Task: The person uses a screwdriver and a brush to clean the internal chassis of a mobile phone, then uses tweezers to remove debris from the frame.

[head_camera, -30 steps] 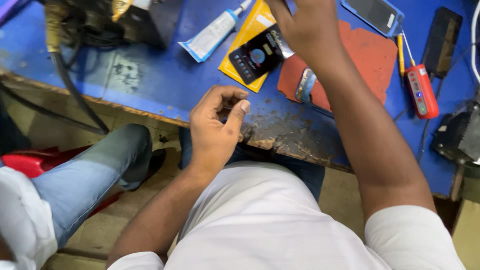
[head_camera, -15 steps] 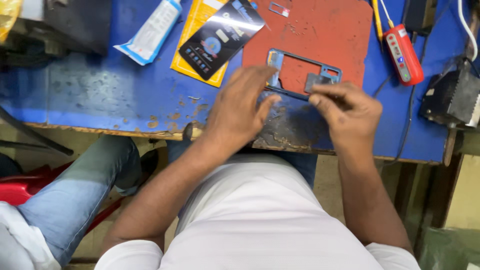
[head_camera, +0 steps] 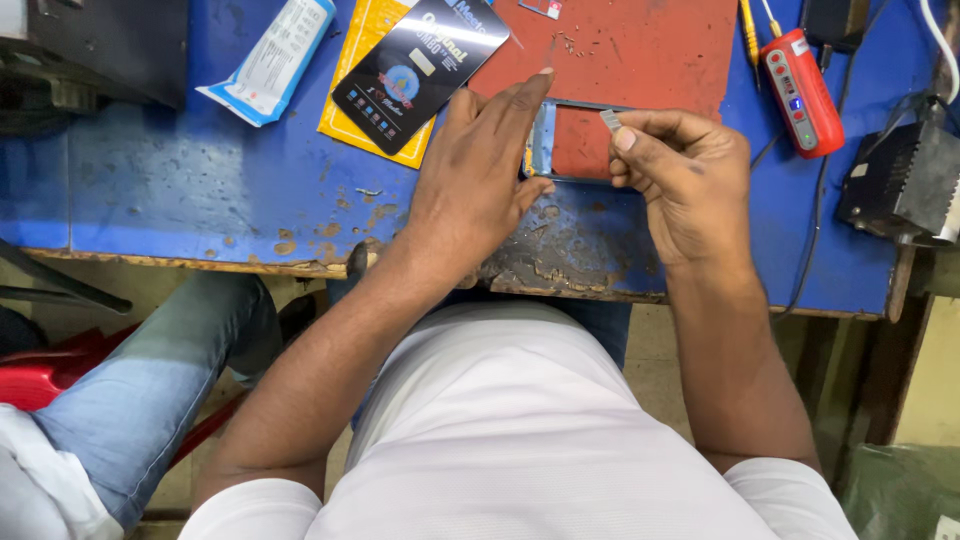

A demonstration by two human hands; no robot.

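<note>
One chipped blue bench [head_camera: 200, 190] bears a red mat [head_camera: 640, 50].

Chipped painted wooden table [head_camera: 200, 180]; glossy plastic packet [head_camera: 420, 70].

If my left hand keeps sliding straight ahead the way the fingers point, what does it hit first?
The left hand lies on the phone frame, fingers pointing up the bench. Straight ahead is bare red mat with a few small specks on it, so the way looks free, though height above the mat is unclear.

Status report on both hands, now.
Left hand pressing down on phone frame on red mat. Right hand pinching small metal piece above it. Nothing between.
</note>
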